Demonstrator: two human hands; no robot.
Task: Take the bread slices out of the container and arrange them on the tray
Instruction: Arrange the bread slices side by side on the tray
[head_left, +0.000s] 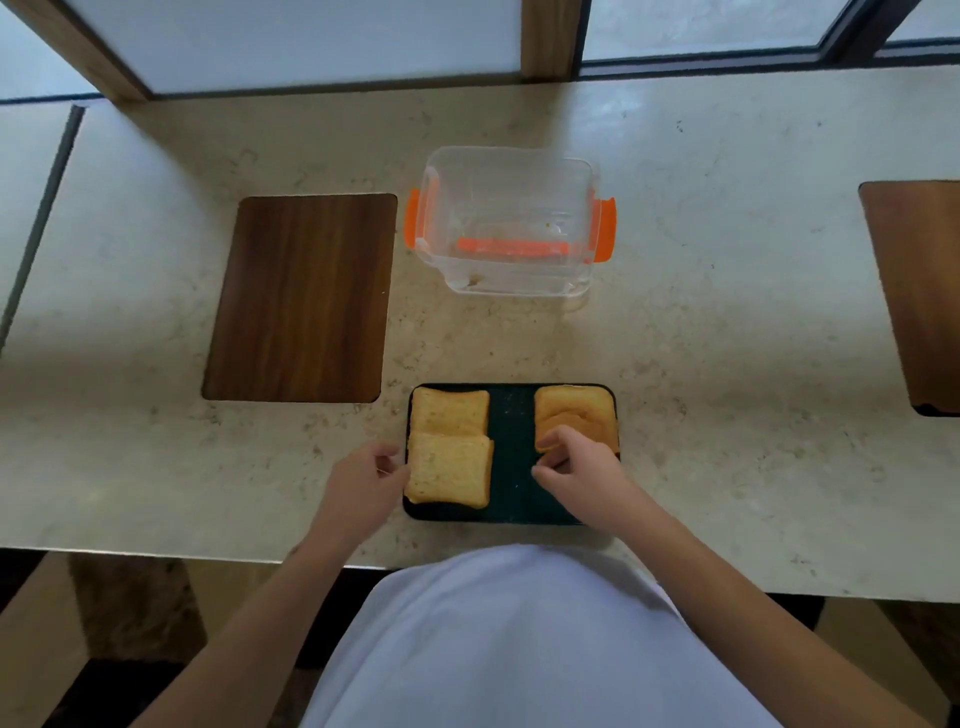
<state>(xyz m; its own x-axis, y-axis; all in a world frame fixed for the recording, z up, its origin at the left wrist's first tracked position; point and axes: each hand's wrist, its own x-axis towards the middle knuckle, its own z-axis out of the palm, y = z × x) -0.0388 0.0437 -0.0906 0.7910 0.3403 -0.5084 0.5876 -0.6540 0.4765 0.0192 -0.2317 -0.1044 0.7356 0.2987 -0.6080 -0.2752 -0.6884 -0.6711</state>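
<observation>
With the container (511, 223) empty, we were arranging: our right hand (582, 475) pinched the right slice (574, 413) on the tray (511, 415), our left hand (363, 483), loosely curled and empty, touched the near-left slice (449, 475), which next wanted squaring.

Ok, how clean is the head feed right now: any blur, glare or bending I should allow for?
Head view: wide-angle bending curves the counter edge and window frames; the clear container looks smeared, its rim soft; daylight from the windows leaves a pale sheen on the far counter; the bread slices and both hands, left, right, read fairly sharp.
</observation>
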